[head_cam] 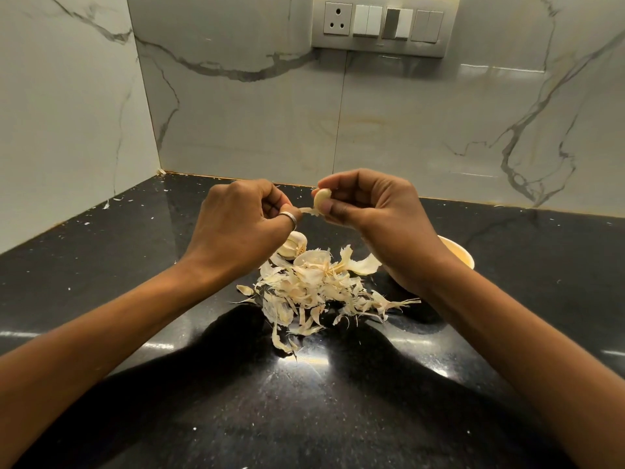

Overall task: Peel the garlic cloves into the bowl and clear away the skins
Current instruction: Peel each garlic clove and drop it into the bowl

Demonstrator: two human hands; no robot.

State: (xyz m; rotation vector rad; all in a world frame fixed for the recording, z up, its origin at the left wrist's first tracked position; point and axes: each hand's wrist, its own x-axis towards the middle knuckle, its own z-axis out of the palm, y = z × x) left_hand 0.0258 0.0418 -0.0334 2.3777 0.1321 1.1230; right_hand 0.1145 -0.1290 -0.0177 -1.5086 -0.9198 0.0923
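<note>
Head view: right hand [368, 206] holds clove [321, 199] upright, left hand [236, 226] pinches skin [307, 210].

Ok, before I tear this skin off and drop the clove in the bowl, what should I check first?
1. Right hand grips the clove firmly: ok.
2. Left hand pinches the skin strip: ok.
3. Clove fully bare: not ok, the strip hangs from its lower end.
4. Bowl free to take the clove: cannot tell, the right forearm hides most of it.
5. Skins cleared away: not ok, the skin pile lies on the counter.
6. More garlic to peel: ok, a garlic bulb sits behind the pile.
</note>
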